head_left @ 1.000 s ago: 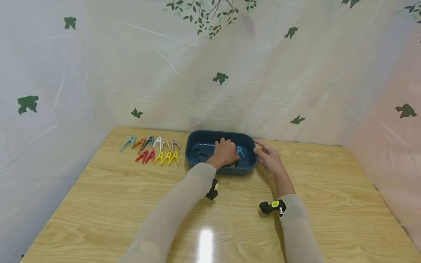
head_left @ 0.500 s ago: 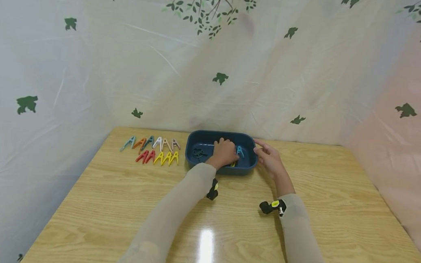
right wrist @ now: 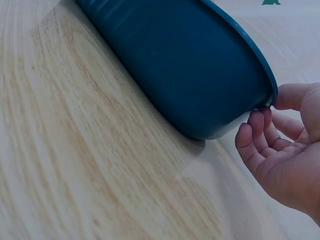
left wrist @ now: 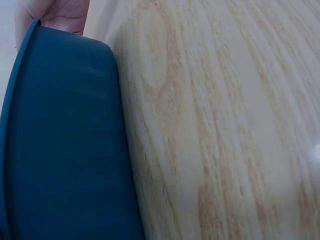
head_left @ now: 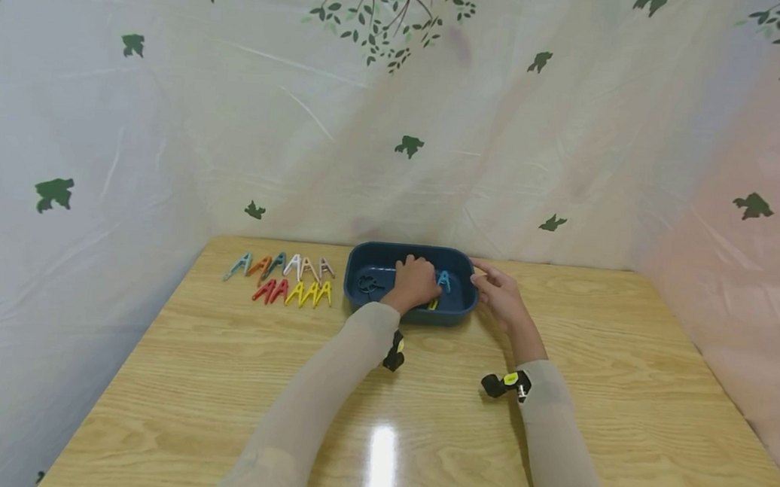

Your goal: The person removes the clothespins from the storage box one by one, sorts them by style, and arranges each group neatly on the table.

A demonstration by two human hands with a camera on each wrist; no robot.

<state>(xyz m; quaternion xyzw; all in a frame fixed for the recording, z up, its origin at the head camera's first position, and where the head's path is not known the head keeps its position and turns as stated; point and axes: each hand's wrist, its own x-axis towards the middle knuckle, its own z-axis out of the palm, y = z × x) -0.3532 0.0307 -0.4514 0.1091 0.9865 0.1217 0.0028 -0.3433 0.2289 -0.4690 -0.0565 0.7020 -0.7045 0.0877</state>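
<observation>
A dark blue plastic basin (head_left: 376, 246) stands at the back of the table. My left hand (head_left: 416, 283) reaches down inside it, back of the hand up, with the fingertips hidden; I cannot tell whether they grip anything. Close by the hand in the basin are a light blue clothespin (head_left: 445, 281) and a yellow one (head_left: 433, 305). Left of the hand lies a dark clothespin (head_left: 370, 284). My right hand (right wrist: 287, 145) pinches the basin's rim at its right end, thumb at the edge and fingers curled below it.
Left of the basin, several clothespins are laid out in two rows on the wooden table (head_left: 458, 429). The back row (head_left: 293, 265) is mixed colours; the front row has red clothespins (head_left: 271, 290) and yellow clothespins (head_left: 309, 293). A patterned cloth (head_left: 340, 180) hangs behind.
Almost nothing differs. My left hand shifts very slightly inside the basin, and a little more of the yellow clothespin shows beside it. The right hand keeps its place on the rim.
</observation>
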